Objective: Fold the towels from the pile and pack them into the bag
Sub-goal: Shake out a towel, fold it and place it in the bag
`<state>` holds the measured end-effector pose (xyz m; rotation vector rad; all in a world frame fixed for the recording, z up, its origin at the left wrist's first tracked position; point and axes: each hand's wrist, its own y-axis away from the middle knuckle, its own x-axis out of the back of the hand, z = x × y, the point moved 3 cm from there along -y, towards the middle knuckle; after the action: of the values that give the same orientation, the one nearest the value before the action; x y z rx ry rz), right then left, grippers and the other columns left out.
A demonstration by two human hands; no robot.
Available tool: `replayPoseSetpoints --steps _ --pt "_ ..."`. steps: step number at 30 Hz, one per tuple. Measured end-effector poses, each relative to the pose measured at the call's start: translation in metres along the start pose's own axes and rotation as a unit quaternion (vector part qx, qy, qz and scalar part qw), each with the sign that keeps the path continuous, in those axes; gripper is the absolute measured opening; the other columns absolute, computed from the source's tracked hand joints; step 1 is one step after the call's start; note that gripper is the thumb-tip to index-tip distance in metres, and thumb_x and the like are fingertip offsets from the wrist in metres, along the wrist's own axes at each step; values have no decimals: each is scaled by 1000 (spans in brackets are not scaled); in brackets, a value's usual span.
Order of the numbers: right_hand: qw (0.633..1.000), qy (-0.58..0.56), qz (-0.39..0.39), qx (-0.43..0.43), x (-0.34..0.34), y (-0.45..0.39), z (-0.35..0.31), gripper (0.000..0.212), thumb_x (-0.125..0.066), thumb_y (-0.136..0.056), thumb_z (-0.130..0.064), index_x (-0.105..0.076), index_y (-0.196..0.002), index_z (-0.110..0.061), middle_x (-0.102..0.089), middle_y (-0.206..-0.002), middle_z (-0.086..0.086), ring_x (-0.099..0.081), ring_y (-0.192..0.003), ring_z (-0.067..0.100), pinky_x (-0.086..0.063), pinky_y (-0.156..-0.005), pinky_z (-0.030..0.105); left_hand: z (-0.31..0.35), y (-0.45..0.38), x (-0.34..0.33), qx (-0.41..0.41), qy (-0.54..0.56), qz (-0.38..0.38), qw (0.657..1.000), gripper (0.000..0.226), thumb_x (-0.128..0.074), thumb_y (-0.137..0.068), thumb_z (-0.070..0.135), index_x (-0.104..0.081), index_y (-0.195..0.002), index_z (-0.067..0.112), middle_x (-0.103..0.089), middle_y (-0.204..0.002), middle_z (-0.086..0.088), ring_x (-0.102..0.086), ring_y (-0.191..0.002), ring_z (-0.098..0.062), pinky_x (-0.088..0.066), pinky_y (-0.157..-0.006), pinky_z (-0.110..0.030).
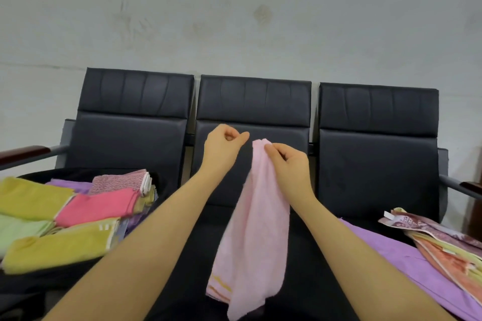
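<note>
A pink towel point(254, 229) hangs lengthwise, top corner up, from the right hand point(288, 164), which pinches that corner above the black seat point(375, 164). The left hand point(224, 147), fingers curled and holding nothing, hovers just beside it.

The right hand point(287, 164) pinches a hanging pink towel point(255, 229); the left hand point(224, 148), at nine o'clock of it, curls empty.

A pale pink towel point(254, 229) hangs long and crumpled, its top corner pinched by the right hand point(289, 164). Folded towels point(78, 214) fill a black bag point(31, 284) left of the left hand point(224, 148). Unfolded towels point(427, 247) lie piled right of the right hand.
</note>
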<state>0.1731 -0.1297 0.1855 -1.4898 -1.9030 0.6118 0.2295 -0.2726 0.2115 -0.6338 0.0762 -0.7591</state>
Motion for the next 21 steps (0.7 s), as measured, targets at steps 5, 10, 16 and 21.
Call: replayPoseSetpoints --steps 5,10,16,21 --pt "1000 12 -17 4 -3 7 7 12 -57 -95 -25 -69 -96 -28 -68 -91 -8 -62 -89 4 -51 -92 37 -12 22 -22 46 -9 -65 997 45 -58 -91 43 -69 -80 1 -69 -81 -13 -62 -72 -15 -49 -70 -25" --pt "998 51 -15 -12 -6 12 21 14 -59 -93 -28 -64 -91 -40 -64 -87 -19 -61 -92 6 -45 -98 48 -16 22 -28 90 33 -76 993 27 -58 -94 24 -68 -90 0 -63 -76 -4 -57 -69 -9 -42 -61 -16" --pt "997 -21 46 -55 10 9 23 19 -60 -92 -12 -71 -108 -16 -70 -101 -7 -60 -94 -2 -49 -87 18 -26 10 -20 82 -36 -36 995 19 -50 -96 24 -57 -91 8 -58 -82 -3 -52 -73 -14 -44 -63 -26" --pt "981 -94 144 -92 36 -9 18 22 -59 -91 -6 -71 -106 -14 -68 -94 -11 -62 -90 -3 -48 -77 12 -21 -13 10 74 9 55 996 4 -60 -89 13 -62 -90 10 -60 -92 -1 -56 -87 -16 -47 -74 -25"
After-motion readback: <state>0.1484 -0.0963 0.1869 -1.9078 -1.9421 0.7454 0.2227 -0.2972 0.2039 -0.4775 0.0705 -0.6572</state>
